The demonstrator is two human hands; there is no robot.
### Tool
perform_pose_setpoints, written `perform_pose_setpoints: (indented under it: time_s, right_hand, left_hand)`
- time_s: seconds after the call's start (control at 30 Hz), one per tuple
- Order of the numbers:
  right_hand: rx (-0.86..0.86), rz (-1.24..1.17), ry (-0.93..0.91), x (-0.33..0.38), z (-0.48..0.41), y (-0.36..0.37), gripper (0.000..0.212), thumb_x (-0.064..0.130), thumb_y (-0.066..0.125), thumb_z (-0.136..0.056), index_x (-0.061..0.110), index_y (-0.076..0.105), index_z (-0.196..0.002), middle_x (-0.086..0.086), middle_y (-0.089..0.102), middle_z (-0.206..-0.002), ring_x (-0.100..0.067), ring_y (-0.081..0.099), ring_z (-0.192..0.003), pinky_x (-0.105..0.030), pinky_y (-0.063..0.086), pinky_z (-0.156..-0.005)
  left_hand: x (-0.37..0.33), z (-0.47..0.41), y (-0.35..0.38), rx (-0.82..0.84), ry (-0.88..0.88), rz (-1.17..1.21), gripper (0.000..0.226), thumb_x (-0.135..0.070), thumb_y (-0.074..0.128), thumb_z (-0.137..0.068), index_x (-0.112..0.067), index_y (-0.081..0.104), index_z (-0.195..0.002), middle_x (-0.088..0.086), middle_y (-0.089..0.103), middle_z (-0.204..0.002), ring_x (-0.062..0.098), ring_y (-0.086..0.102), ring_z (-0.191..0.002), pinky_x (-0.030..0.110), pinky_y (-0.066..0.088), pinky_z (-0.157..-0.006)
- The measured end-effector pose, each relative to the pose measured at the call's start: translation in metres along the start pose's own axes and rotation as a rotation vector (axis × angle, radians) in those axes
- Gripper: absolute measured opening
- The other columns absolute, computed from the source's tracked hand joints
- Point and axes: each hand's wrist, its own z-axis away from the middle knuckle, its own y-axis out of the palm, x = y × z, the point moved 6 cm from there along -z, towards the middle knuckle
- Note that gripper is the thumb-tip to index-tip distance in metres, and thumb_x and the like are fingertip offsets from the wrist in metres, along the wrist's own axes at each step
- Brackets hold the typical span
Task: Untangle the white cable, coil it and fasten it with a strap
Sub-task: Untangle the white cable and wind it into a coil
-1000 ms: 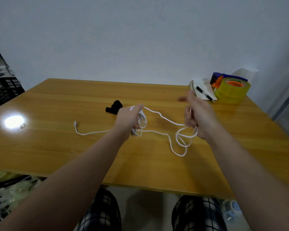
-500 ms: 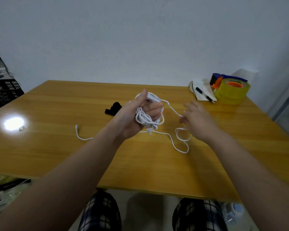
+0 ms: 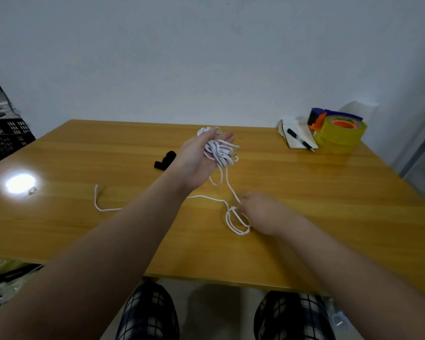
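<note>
The left hand [image 3: 196,158] is raised above the counter [image 3: 304,204], palm turned up. Its grip cups a tangled bundle of the white cable [image 3: 219,153], with thumb and fingers loosely bent round the strands. From that bundle one strand drops toward 5 o'clock and reaches the right hand [image 3: 263,212], which sits low over the counter at the strand's lower end. Motion blur smears that hand, so I cannot tell whether its grip pinches the strand or only touches it. Just beside it, at its 8 o'clock, two or three small loops of cable lie flat on the wood. From there the loose tail runs toward 9 o'clock, passes under the left forearm, and ends in a plug well apart from both hands. The right hand is the nearer one to the slack, and the slack's long axis lies roughly from 9 to 3. Feeding it up to the bundle at 11 o'clock looks like the coming move. The black strap [image 3: 165,160] lies at the left hand's 9 o'clock, partly behind the wrist. How the strands cross inside the bundle is too dense to make out.
</note>
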Motion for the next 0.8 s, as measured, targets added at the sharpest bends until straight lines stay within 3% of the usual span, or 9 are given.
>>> perform_pose_setpoints:
  time_s: [0.1,0.23,0.33,0.4,0.47,0.57,0.67,0.73,0.8]
  right_hand:
    - [0.005,0.191,0.003,0.015,-0.005,-0.015,0.029,0.018,0.033,-0.099,0.011,0.053,-0.120,-0.011,0.052,-0.127,-0.031,0.046,-0.118,-0.036,0.041,-0.090]
    - [-0.060,0.299,-0.043,0.037,-0.006,-0.032,0.031,0.014,0.033,-0.097,0.012,0.047,-0.125,-0.010,0.053,-0.126,-0.029,0.045,-0.119,-0.035,0.038,-0.086]
    - [-0.199,0.303,-0.122,0.045,0.003,-0.047,0.030,0.015,0.041,-0.095,0.011,0.049,-0.124,-0.010,0.056,-0.119,-0.029,0.048,-0.113,-0.034,0.038,-0.081]
    - [-0.332,0.269,-0.131,0.041,0.014,-0.066,0.028,0.014,0.055,-0.087,0.012,0.057,-0.115,-0.009,0.057,-0.108,-0.028,0.052,-0.104,-0.032,0.038,-0.069]
    - [-0.278,0.152,-0.099,0.028,0.016,-0.069,0.033,0.008,0.050,-0.088,0.012,0.051,-0.121,-0.007,0.048,-0.114,-0.026,0.045,-0.107,-0.030,0.033,-0.067]
    - [-0.206,-0.159,-0.075,0.018,0.020,-0.075,0.028,0.007,0.044,-0.092,0.012,0.051,-0.119,-0.007,0.047,-0.112,-0.027,0.048,-0.090,-0.029,0.033,-0.058]
    - [-0.237,-0.284,-0.139,0.022,0.020,-0.078,0.040,0.001,0.044,-0.091,0.015,0.054,-0.128,-0.010,0.049,-0.123,-0.031,0.053,-0.098,-0.034,0.040,-0.070]
    - [-0.311,-0.257,-0.107,0.021,0.021,-0.086,0.035,0.013,0.047,-0.094,0.024,0.058,-0.125,-0.005,0.051,-0.121,-0.027,0.054,-0.099,-0.031,0.042,-0.069]
    - [-0.377,-0.166,0.002,0.013,0.026,-0.095,0.027,0.036,0.046,-0.096,0.036,0.063,-0.116,0.007,0.051,-0.105,-0.016,0.053,-0.089,-0.025,0.029,-0.052]
  left_hand:
    - [0.001,-0.002,0.015,0.014,-0.013,0.015,0.043,-0.022,0.037,-0.102,0.010,0.041,-0.130,0.021,0.054,-0.131,0.027,0.061,-0.104,0.031,0.058,-0.064]
    - [0.002,-0.004,0.024,0.010,0.061,-0.181,0.019,-0.014,0.045,-0.099,0.002,0.055,-0.098,0.015,0.059,-0.098,0.026,0.060,-0.082,0.042,0.049,-0.079]
    - [0.000,-0.007,0.008,-0.082,0.132,-0.440,0.019,-0.014,0.050,-0.098,0.000,0.047,-0.111,0.010,0.053,-0.090,0.028,0.059,-0.085,0.045,0.044,-0.082]
    - [-0.004,-0.007,-0.005,-0.146,0.143,-0.578,0.035,-0.020,0.051,-0.097,0.001,0.040,-0.124,0.013,0.053,-0.107,0.031,0.056,-0.107,0.046,0.044,-0.092]
    - [-0.003,-0.006,-0.016,-0.172,0.137,-0.717,0.043,-0.025,0.050,-0.098,-0.002,0.035,-0.131,0.012,0.050,-0.122,0.023,0.051,-0.115,0.036,0.043,-0.092]
    - [0.004,-0.002,-0.020,-0.132,0.157,-0.869,0.046,-0.029,0.049,-0.098,-0.001,0.035,-0.132,0.011,0.052,-0.117,0.019,0.053,-0.107,0.022,0.046,-0.078]
    - [0.021,0.004,-0.005,-0.015,0.109,-0.898,0.037,-0.026,0.047,-0.099,0.001,0.041,-0.124,0.002,0.049,-0.099,0.011,0.052,-0.090,0.017,0.046,-0.071]
    - [0.027,0.013,0.002,0.022,0.023,-0.897,0.030,-0.041,0.039,-0.100,-0.013,0.048,-0.105,-0.011,0.044,-0.085,-0.001,0.049,-0.077,0.013,0.046,-0.070]
    - [0.030,0.018,0.005,0.097,0.010,-1.025,0.062,-0.070,0.021,-0.089,-0.014,0.048,-0.086,-0.005,0.049,-0.081,0.005,0.050,-0.077,0.027,0.046,-0.083]
